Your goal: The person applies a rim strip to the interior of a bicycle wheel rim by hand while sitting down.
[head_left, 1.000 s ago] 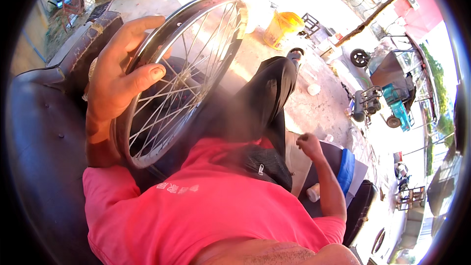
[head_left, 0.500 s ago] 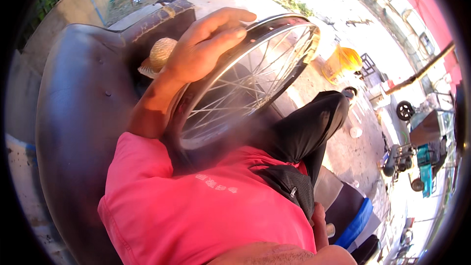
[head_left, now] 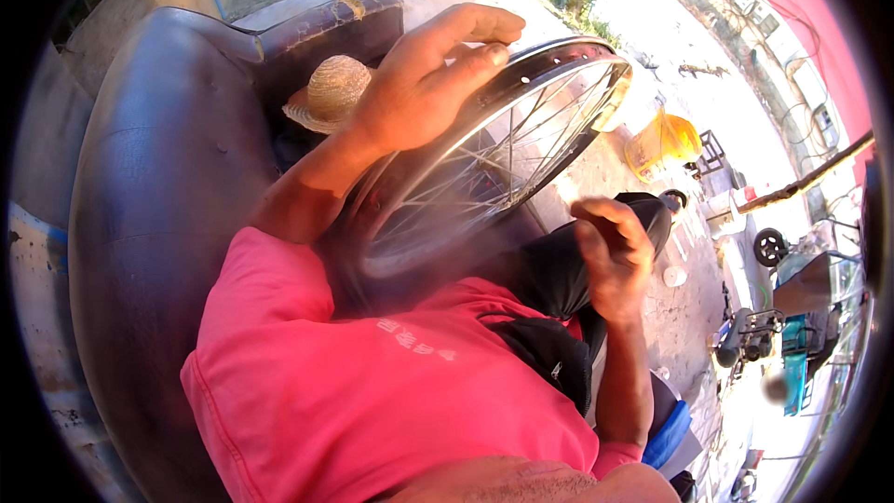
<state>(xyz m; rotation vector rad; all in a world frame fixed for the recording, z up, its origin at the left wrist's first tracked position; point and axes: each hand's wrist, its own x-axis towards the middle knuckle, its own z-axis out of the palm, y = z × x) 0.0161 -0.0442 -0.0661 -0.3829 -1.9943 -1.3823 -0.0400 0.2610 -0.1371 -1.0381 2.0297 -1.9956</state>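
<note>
Left hand (head_left: 419,84) raised at the upper edge of a spoked wheel (head_left: 509,160), fingers stretched out, thumb apart from them; whether the palm touches the rim, cannot tell. Right hand (head_left: 615,261) lifted in front of the right thigh, fingers loosely bent, a gap between them and the thumb, nothing seen in the grasp; well apart from the wheel.

Wheel bare of tyre, tilted, in front of the left forearm and beside the black trousers (head_left: 549,256); its near lower part hazy. Wearer in a pinkish-red shirt (head_left: 391,391), black waist bag (head_left: 540,354) across the front.

Dark padded sofa (head_left: 168,196) along the left side; straw hat (head_left: 337,88) by its armrest, just beyond the left wrist. Yellow bucket (head_left: 661,149) on the ground past the wheel. Farther right: small black wheel (head_left: 769,247), teal vehicle (head_left: 794,363), partly cut by the blurred lens rim.
</note>
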